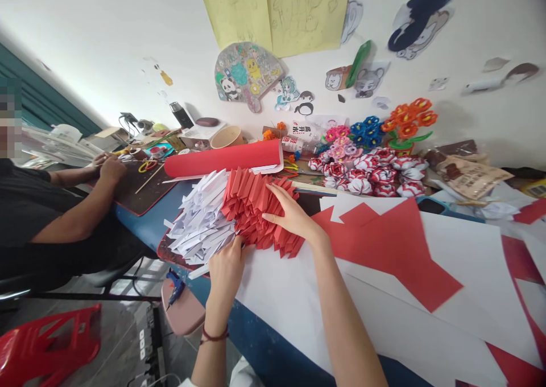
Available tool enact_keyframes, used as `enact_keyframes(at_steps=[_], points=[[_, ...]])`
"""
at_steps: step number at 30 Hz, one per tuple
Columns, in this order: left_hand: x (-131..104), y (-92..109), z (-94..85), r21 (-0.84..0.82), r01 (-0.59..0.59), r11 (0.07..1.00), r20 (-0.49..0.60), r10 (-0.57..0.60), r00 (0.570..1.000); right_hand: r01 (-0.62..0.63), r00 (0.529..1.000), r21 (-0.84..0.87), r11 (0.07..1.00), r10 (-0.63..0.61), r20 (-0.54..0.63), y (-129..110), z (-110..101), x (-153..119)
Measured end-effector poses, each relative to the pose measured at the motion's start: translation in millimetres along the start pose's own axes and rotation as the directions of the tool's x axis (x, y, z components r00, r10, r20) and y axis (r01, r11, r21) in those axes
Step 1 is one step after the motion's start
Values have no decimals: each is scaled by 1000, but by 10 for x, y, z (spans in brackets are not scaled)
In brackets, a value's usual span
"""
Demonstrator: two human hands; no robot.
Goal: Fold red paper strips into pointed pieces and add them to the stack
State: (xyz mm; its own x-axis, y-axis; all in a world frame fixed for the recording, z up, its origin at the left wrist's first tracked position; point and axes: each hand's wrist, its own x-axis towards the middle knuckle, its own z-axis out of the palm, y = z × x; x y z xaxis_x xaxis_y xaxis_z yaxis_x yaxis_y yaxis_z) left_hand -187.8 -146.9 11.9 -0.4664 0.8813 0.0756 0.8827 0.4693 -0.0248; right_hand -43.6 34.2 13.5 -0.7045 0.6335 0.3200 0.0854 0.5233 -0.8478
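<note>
A heap of folded red paper pieces (251,205) lies in front of me, packed side by side. Against its left side rests a pile of folded white paper strips (200,216). My right hand (290,213) lies on the right part of the red pieces, thumb and fingers apart. At the near edge, where red meets white, my left hand (228,262) is closed with its fingers curled in; the pieces and the hand itself hide what its fingertips hold, if anything. Large white paper sheets (281,296) spread under and beside the heap.
Red paper offcuts (384,239) lie on the right. Behind are a red paper roll (222,158), red-and-white paper flowers (375,171) and pipe-cleaner flowers (407,122). Another person's hands (108,168) work at the left. A blue glue gun (174,287) sits on a pink stool (183,310).
</note>
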Motion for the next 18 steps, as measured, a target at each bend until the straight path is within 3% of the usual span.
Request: enact_keyframes(at_steps=[8,18], points=[[63,48,63,-10,-20,1000,-43,20,999,8,1000,-25,1000,-8,-6,10,18,3],[-17,-63,103,-45,-97,994,-129,91,987,7,1000,-27,1000,-7,-11,15,27,2]])
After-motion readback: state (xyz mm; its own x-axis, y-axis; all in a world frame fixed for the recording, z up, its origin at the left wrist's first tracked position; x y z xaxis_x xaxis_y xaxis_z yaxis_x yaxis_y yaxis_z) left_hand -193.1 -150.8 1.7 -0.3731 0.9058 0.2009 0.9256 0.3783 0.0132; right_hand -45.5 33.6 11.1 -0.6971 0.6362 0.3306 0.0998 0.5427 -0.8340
